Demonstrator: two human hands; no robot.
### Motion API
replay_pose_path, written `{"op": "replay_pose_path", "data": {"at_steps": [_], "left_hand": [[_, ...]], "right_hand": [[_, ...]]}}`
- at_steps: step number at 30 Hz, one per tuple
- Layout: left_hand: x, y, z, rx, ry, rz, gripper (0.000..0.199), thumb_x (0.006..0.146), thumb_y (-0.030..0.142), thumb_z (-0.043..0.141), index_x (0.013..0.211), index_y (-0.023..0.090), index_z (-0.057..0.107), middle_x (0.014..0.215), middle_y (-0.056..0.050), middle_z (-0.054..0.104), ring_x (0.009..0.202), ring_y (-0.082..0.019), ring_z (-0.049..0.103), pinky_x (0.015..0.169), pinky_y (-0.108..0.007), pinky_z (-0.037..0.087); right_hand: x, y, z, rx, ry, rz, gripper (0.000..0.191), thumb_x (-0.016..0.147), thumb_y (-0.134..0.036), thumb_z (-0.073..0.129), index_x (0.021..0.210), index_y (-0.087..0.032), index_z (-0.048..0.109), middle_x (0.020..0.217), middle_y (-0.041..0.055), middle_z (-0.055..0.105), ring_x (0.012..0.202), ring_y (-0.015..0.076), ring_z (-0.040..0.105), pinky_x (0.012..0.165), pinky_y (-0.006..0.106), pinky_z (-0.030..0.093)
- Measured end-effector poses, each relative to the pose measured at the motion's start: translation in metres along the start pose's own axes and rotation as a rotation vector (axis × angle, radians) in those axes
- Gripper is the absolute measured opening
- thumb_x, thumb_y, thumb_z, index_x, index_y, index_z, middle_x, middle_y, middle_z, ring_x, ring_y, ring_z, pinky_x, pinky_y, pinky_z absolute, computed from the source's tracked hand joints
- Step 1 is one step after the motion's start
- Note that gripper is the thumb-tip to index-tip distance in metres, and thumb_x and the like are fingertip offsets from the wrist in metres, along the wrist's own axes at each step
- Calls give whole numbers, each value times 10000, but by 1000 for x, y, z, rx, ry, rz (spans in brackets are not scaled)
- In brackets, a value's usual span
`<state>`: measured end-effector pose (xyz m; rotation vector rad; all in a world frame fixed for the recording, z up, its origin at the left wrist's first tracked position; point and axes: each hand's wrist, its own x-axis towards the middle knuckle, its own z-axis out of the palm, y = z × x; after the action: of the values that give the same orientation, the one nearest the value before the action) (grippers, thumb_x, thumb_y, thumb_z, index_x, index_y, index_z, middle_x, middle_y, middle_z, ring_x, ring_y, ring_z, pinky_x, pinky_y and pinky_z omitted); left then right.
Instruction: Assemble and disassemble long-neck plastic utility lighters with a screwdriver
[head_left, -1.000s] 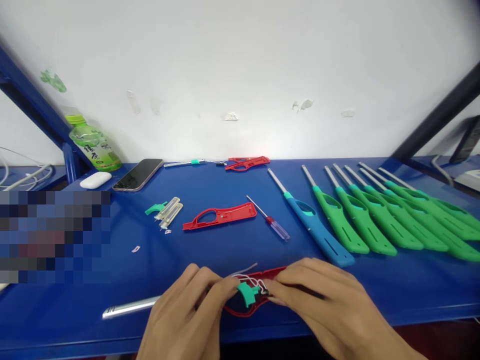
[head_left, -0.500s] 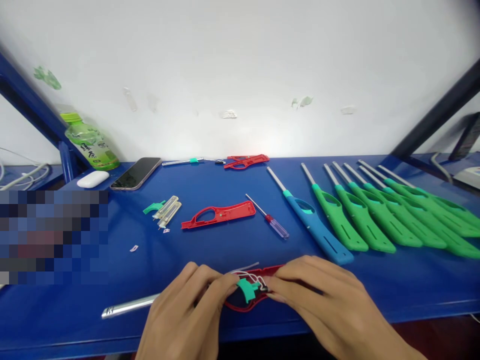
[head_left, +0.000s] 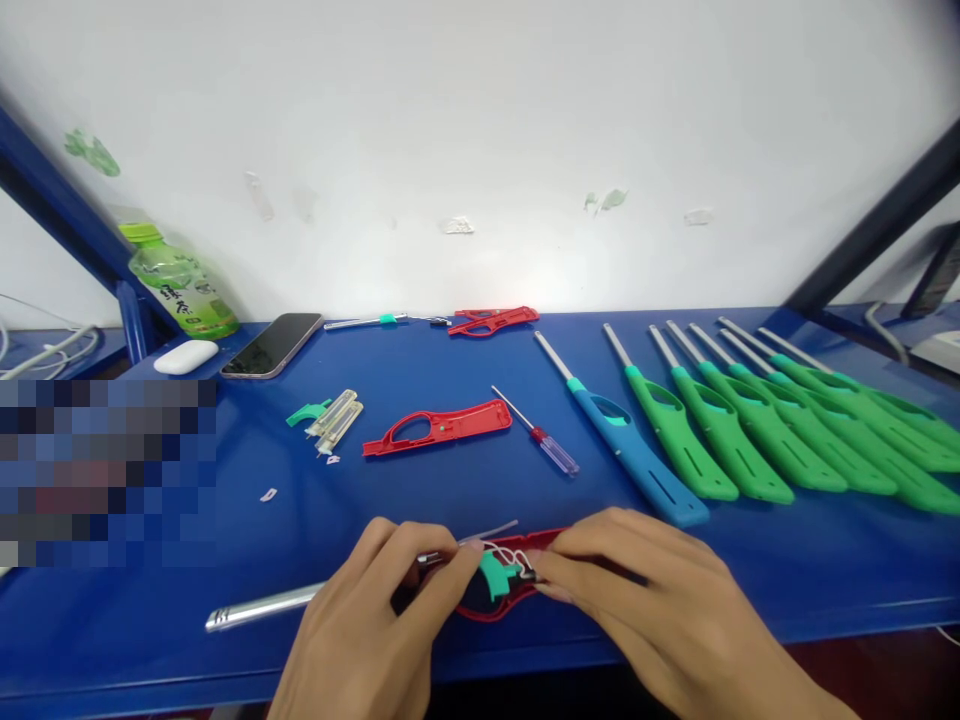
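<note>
Near the table's front edge lies a red shell half (head_left: 491, 608), a green trigger (head_left: 496, 577) and white wires (head_left: 510, 552) inside it. My left hand (head_left: 382, 600) is closed on the shell's left end, where a silver metal tube (head_left: 262, 607) sticks out leftward. With its fingertips pinched, my right hand (head_left: 637, 590) grips a small black part (head_left: 529, 575) at the wire ends, over the right part of the shell. Its palm side is hidden. A thin clear tube (head_left: 499, 530) pokes out behind the shell.
Beyond the hands are another red shell half (head_left: 450, 425), a screwdriver (head_left: 553, 450), clear fuel tanks (head_left: 335, 422) and a blue lighter (head_left: 637, 455). Several green lighters (head_left: 727, 435) lie right. A phone (head_left: 274, 346), a white case (head_left: 186, 357) and a bottle (head_left: 184, 285) stand back left.
My left fingers have shifted slightly on the shell's left end, and a dark and metal bit now shows between them. The right hand has barely moved.
</note>
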<state>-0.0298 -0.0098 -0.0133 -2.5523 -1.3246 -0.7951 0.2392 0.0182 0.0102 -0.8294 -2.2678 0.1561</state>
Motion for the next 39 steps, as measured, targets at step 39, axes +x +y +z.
{"op": "replay_pose_path", "data": {"at_steps": [39], "left_hand": [[-2, 1, -4, 18, -98, 74, 317, 1089, 236, 604, 1393, 171, 669, 1125, -96, 702, 832, -186, 648, 696, -345, 656]], "right_hand": [[-3, -2, 1, -26, -31, 7, 245, 1115, -201, 555, 1179, -241, 787, 1021, 16, 805, 838, 143, 747, 778, 277, 597]]}}
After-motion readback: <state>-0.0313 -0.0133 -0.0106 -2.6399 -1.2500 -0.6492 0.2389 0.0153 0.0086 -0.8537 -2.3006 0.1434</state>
